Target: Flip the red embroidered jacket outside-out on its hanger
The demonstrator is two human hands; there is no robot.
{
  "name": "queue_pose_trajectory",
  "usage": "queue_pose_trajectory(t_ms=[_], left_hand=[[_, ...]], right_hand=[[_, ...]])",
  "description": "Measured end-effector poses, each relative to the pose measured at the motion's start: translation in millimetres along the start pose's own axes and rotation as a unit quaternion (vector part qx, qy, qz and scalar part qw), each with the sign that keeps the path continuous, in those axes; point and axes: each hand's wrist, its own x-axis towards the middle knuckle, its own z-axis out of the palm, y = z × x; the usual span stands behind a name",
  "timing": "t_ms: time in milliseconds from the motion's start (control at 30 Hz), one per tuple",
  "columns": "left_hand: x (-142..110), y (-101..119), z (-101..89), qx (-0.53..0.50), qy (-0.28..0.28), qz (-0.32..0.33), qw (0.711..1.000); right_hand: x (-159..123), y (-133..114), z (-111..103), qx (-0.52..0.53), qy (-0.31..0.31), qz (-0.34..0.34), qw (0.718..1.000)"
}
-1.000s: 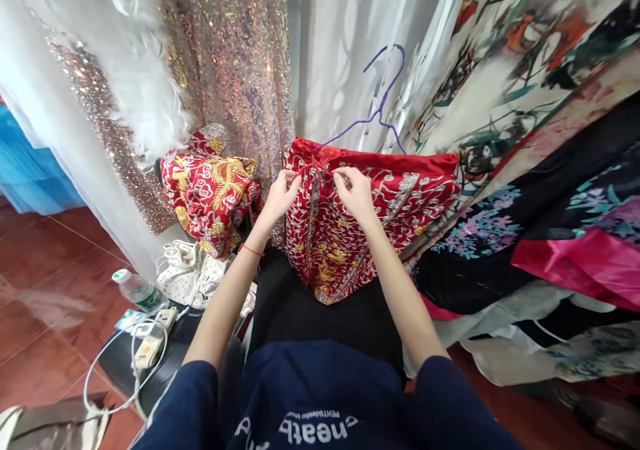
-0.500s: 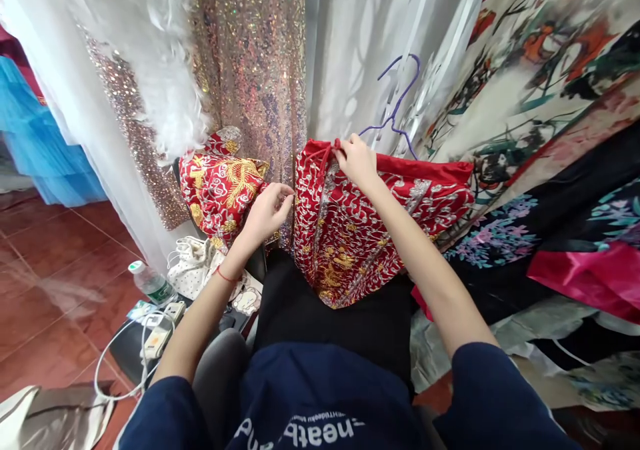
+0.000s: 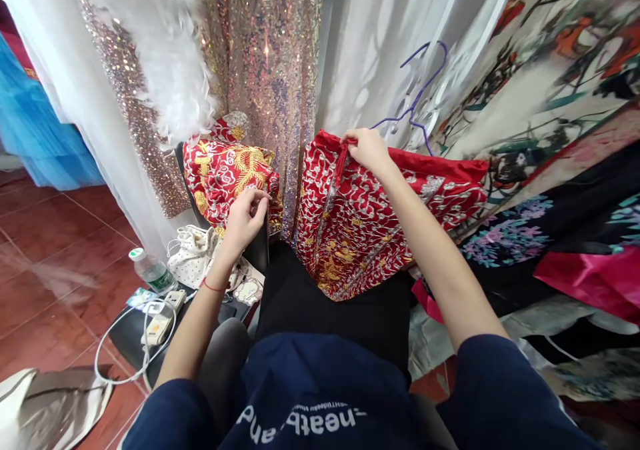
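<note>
Two hands are in view, and they are apart from each other now. The right hand (image 3: 369, 149) is closed in a pinch on the red tie (image 3: 341, 160) at the top edge of the red embroidered garment (image 3: 360, 223), which hangs from the purple hanger (image 3: 417, 97) and falls down onto the person's black lap. The left hand (image 3: 246, 215) is off this garment: it is to the left of it and lower than its top edge, with fingers curled loosely and thumb near the fingertips, and I cannot tell if something small is between them. This hand is close to the folded red and gold cloth (image 3: 225, 173), which lies left of the garment, but it seems not to touch it. The top edge of the garment runs from the tie to the right, a little downward, under the hanger, and its body hangs down from there. So the right hand is the one on the garment, and the garment lies to the right of the left hand and above it.
</note>
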Motion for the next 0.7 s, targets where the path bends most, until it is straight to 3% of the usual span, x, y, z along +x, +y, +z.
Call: queue_pose_trajectory(t_ms=[167,300,467,700], left_hand=[[2.3,-2.0,-2.4,-0.011,0.017,-0.002,1.0],[2.2,-1.8,-2.7,-0.011,0.017,-0.004,1.0],[1.4,-5.2,-3.7,-0.011,0.014,-0.003,1.0],[0.3,-6.2,-1.7,-0.019,-0.001,-0.019,1.0]], right_hand=[[2.6,13.4,-9.8,0.085,-0.077,-0.018,0.993],[-1.0,8.4,-15.9,0.116,-0.064,0.003,0.991],[-2.8,-0.2,-20.4,0.033,-0.032,0.027,0.999],[-4.3,-1.4,-20.2,-0.118,-0.001,-0.016,0.993]])
